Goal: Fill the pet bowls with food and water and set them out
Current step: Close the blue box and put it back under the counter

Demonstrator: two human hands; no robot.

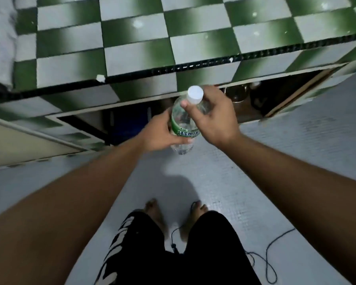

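A clear plastic water bottle [183, 122] with a green label is held in front of me above the floor. My left hand [161, 133] grips its body around the label. My right hand [212, 116] pinches the white cap [195, 95] at the top with thumb and fingers. No pet bowl can be made out with certainty in this view.
A green and white checkered tiled counter [132, 48] runs ahead, with open dark compartments [255, 99] below holding metal pots [235, 93] and a blue object [130, 124]. The floor [275, 145] is pale. A thin dark cord [269, 258] lies by my bare feet.
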